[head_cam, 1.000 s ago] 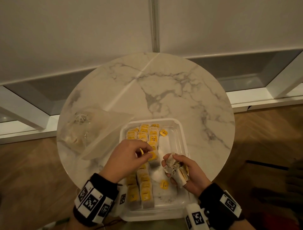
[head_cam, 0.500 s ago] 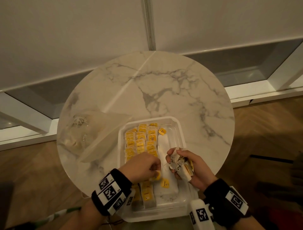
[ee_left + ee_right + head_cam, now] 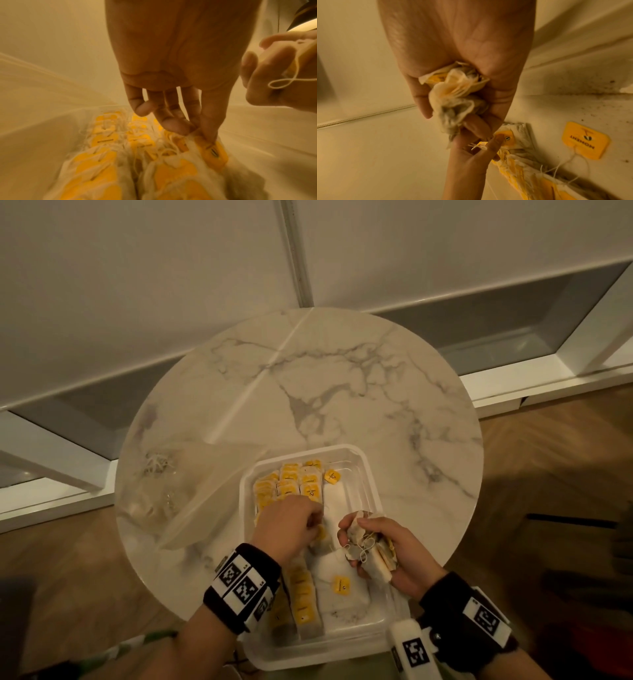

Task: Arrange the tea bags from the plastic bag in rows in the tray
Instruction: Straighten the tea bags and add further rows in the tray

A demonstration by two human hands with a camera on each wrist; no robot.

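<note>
Yellow-tagged paper tea bags (image 3: 301,594) lined in rows in the clear plastic tray (image 3: 363,460), one bag (image 3: 212,151) pinched by the left hand (image 3: 291,525), a crumpled bunch (image 3: 363,546) gripped in the curled right hand (image 3: 394,549), the translucent plastic bag (image 3: 191,491) lain left of the tray.

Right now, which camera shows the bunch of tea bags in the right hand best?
The right wrist view: the bunch of tea bags fills the right hand up close, crumpled in its grip. The head view shows the bunch small, strings dangling. The left wrist view shows only fingers and a string loop at its edge.
</note>
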